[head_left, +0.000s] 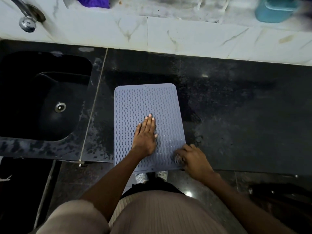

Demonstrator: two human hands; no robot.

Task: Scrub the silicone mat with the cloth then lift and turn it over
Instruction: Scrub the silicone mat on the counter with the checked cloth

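A blue-grey silicone mat [148,105] with wavy ridges lies flat on the black stone counter [236,115], its near edge hanging slightly over the counter's front. My left hand [145,135] presses flat on the mat's middle, fingers extended and together, holding nothing. My right hand [192,157] is curled at the mat's near right corner, closed on a small dark scrubbing cloth [178,158] that mostly hides under the fingers and touches the mat.
A black sink [42,98] with a metal drain sits left of the mat. A chrome tap [27,17] is mounted on the white marble ledge [185,36] behind. A teal container [276,10] and purple cloth [94,1] rest on that ledge.
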